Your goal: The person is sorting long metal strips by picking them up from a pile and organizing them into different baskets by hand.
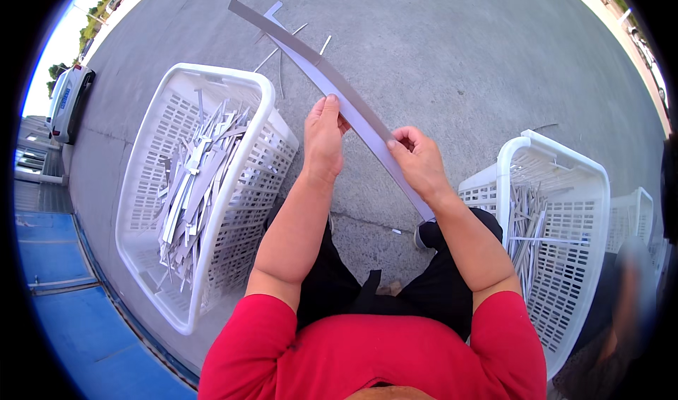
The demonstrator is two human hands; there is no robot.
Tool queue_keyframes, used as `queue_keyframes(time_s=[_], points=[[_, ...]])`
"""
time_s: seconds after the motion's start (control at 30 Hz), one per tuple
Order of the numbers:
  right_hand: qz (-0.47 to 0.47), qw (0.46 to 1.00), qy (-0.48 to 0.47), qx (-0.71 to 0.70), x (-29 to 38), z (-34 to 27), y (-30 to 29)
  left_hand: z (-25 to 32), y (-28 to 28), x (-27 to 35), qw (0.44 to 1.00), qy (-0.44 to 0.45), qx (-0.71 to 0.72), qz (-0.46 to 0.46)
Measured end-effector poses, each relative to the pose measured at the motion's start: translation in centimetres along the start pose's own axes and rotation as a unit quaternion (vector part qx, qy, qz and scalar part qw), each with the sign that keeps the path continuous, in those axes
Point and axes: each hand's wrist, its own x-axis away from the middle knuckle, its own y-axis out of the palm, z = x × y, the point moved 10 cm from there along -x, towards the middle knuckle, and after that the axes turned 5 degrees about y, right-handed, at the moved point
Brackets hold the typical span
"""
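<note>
A long, thin strip of sheet material spans diagonally in front of me, with a grey-brown face (349, 90) and a pale lavender face (365, 129). I cannot tell whether these are two strips or one folded piece. Both far ends are hooked. My left hand (324, 140) pinches the pale part's left edge near the middle, thumb on top. Lower down, my right hand (421, 161) grips the right edge between thumb and curled fingers. The near end hangs by my right shoe (419, 238).
A white plastic basket (225, 71) of cut strips (206, 177) stands tilted at left. Another white basket (608, 230) at right holds thin strips (524, 225). Loose offcuts (326, 45) lie on the concrete. A blurred person (627, 299) is at far right, a parked car (69, 103) far left.
</note>
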Motion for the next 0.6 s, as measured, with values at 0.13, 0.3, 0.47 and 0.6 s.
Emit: queue_keyframes(time_s=[0.13, 0.3, 0.47, 0.6], points=[[0.01, 0.999, -0.002, -0.033, 0.0, 0.0, -0.5, 1.4, -2.1, -0.1, 0.996, 0.005, 0.039, 0.077], [-0.069, 0.99, 0.049, -0.111, 0.6, -0.1, 1.1, 1.5, -4.5, -1.0, 0.993, 0.006, 0.037, 0.111], [-0.115, 0.982, 0.089, -0.119, 0.9, 1.0, 2.2, 1.1, -4.3, -1.6, 0.99, -0.012, 0.105, 0.09], [-0.17, 0.975, 0.103, -0.103, 1.5, 1.1, 3.5, 1.0, -4.7, -1.9, 0.988, -0.002, 0.135, 0.07]])
